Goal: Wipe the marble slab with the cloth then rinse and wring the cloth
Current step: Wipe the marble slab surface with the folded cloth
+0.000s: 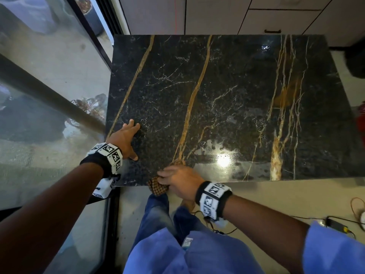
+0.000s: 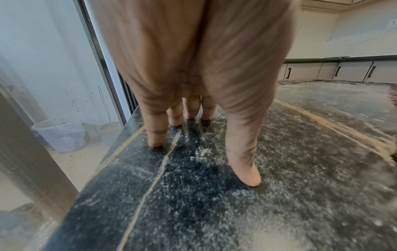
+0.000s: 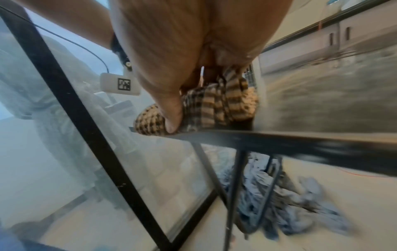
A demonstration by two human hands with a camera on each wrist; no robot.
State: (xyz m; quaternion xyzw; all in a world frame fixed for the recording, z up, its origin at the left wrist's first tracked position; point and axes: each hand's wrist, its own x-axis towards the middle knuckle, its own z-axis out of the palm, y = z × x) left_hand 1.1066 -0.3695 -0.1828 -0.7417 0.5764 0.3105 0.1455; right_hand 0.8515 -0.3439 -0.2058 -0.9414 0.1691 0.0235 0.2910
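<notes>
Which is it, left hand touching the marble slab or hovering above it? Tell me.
Touching. In the left wrist view the left hand has its fingertips planted on the marble slab, with no gap beneath them.

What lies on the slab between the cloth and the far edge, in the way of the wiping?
Nothing visible does. The right hand grips the cloth at the near edge of the slab, whose top ahead carries no objects. The left hand rests flat near the left edge, beside that path.
</notes>
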